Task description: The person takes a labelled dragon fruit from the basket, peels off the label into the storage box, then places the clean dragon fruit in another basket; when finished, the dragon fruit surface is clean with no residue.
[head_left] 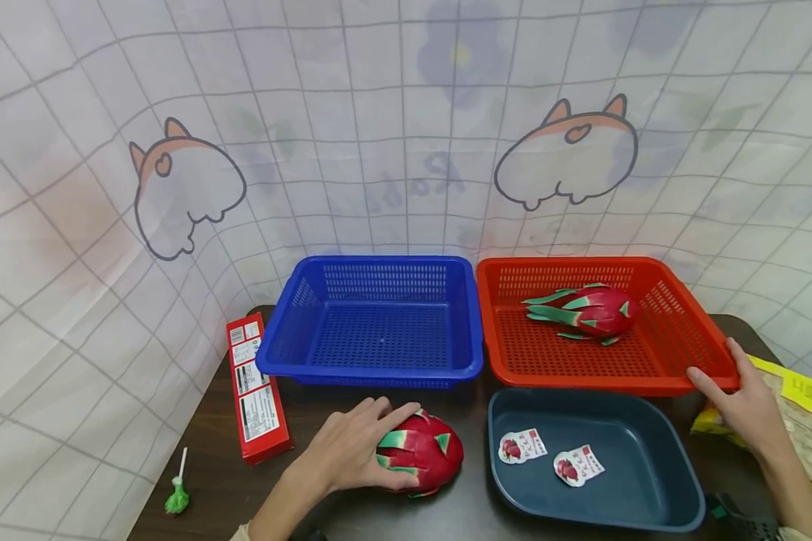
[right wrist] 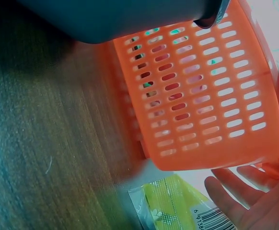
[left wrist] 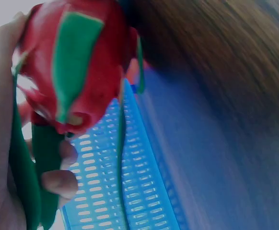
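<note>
My left hand (head_left: 355,448) grips a red dragon fruit (head_left: 436,454) with green scales, on the table before the blue basket. In the left wrist view, curled fingers hold the dragon fruit (left wrist: 89,72) near its long green leaves. With thumb and fingers either side of the corner, my right hand (head_left: 751,406) holds the orange-red basket (head_left: 521,376) at its front right. A second dragon fruit (head_left: 609,309) lies inside that basket, leaves to the left. The right wrist view shows the right hand's fingers (right wrist: 226,196) close to the basket's slotted wall (right wrist: 202,143); the thumb is hidden.
A blue basket (head_left: 379,370) stands left of the orange-red one. The dark blue tray (head_left: 622,436) in front holds two dragon-fruit picture labels (head_left: 578,466). A red box (head_left: 260,409) and a green lollipop (head_left: 177,497) lie left, a yellow packet (head_left: 795,391) right.
</note>
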The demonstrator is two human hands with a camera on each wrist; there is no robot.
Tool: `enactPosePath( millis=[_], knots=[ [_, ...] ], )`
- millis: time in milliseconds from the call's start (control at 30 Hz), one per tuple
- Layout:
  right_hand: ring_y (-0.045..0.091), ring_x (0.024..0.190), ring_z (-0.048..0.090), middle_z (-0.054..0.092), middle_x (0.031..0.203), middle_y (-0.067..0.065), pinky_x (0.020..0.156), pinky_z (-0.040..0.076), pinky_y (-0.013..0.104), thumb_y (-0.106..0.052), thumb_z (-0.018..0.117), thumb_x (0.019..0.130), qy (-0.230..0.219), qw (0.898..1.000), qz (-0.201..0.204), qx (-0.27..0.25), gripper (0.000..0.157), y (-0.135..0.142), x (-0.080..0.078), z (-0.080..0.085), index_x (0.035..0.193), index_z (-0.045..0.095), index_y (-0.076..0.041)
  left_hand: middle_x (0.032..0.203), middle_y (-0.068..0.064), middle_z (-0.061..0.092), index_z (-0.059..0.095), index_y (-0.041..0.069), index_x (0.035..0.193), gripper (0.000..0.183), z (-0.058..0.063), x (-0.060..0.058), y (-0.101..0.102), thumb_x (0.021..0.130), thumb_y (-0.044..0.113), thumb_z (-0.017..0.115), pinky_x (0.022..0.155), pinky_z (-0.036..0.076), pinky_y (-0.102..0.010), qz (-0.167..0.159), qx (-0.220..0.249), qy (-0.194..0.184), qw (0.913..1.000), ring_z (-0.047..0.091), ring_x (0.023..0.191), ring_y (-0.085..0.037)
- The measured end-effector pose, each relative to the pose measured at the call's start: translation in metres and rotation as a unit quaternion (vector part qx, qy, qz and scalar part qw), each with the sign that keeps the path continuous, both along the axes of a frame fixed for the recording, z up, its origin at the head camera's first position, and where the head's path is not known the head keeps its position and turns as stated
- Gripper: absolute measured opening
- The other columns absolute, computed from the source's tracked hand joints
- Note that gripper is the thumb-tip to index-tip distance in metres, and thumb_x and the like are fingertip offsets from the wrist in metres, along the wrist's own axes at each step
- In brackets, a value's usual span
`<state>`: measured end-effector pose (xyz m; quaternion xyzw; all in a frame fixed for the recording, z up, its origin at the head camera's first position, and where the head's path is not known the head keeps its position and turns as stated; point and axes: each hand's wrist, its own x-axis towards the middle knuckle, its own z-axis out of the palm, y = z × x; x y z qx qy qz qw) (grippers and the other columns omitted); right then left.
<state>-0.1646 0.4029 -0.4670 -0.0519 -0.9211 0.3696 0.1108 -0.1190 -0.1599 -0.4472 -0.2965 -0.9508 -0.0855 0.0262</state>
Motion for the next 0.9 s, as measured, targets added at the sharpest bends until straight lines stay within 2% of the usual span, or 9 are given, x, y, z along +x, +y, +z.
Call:
enactPosePath(
  millis=[100,167,233,367,533,800,900],
  knots=[
    [-0.013,0.087,0.027,0.033,0.139,0.040,0.060,0.033,0.006,-0.037,0.060,0.093,-0.001,1.000,0.000,0.003,0.090,0.0002,0.0005,-0.0008,0.156,0.002,-0.007,0.098,0.007,0.054,0.037,0.048,0.142,0.085,-0.0023,-0.0011,0.0005,0.069,0.092,0.040,0.048,0.034,-0.015,-0.004,-0.011,0.024,0.9996,0.048,0.080,-0.006],
    [-0.014,0.087,0.026,0.033,0.139,0.040,0.061,0.032,0.008,-0.037,0.060,0.093,0.001,1.000,0.000,0.004,0.090,0.0001,0.0008,-0.0012,0.156,0.003,-0.007,0.095,0.007,0.054,0.036,0.049,0.142,0.084,-0.0035,-0.0019,0.0007,0.069,0.093,0.039,0.048,0.034,-0.015,-0.007,-0.013,0.024,0.9996,0.049,0.075,-0.005],
    [-0.015,0.086,0.026,0.034,0.139,0.039,0.061,0.032,0.008,-0.036,0.060,0.093,0.004,1.000,0.000,0.004,0.089,0.0000,0.0012,-0.0008,0.156,0.004,-0.007,0.095,0.008,0.055,0.034,0.049,0.142,0.084,-0.0045,-0.0030,0.0003,0.070,0.092,0.040,0.049,0.035,-0.015,-0.008,-0.011,0.010,0.9999,0.050,0.072,-0.004],
    [-0.015,0.086,0.025,0.034,0.139,0.039,0.062,0.032,0.009,-0.037,0.059,0.094,0.003,1.000,-0.003,0.003,0.088,0.0001,0.0015,-0.0010,0.156,0.004,-0.008,0.099,0.007,0.059,0.033,0.048,0.144,0.084,-0.0055,-0.0053,-0.0015,0.071,0.087,0.047,0.054,0.041,-0.017,-0.005,0.009,-0.047,0.9988,0.054,0.069,-0.003],
    [-0.015,0.087,0.025,0.034,0.140,0.039,0.063,0.030,0.012,-0.038,0.059,0.094,-0.002,1.000,-0.008,0.004,0.089,0.0002,0.0020,-0.0017,0.157,0.003,-0.009,0.102,0.005,0.062,0.034,0.046,0.144,0.084,-0.0056,-0.0054,-0.0026,0.071,0.083,0.051,0.058,0.044,-0.019,-0.002,0.030,-0.098,0.9947,0.055,0.072,-0.003],
    [-0.004,0.094,0.032,0.033,0.142,0.038,0.062,0.033,0.008,-0.039,0.060,0.093,-0.009,1.000,-0.011,0.000,0.092,-0.0023,0.0011,0.0006,0.157,0.000,-0.011,0.103,0.007,0.061,0.029,0.052,0.145,0.082,-0.0054,0.0001,-0.0036,0.073,0.082,0.052,0.061,0.044,-0.021,-0.007,0.041,-0.129,0.9907,0.055,0.077,-0.002],
    [-0.002,0.096,0.032,0.032,0.143,0.038,0.062,0.034,0.005,-0.039,0.060,0.093,-0.009,1.000,-0.009,-0.003,0.093,-0.0036,0.0005,0.0010,0.157,-0.001,-0.011,0.103,0.008,0.062,0.031,0.050,0.145,0.079,-0.0040,0.0032,-0.0063,0.075,0.080,0.053,0.062,0.045,-0.020,-0.010,0.059,-0.132,0.9895,0.055,0.080,-0.002]
  ],
)
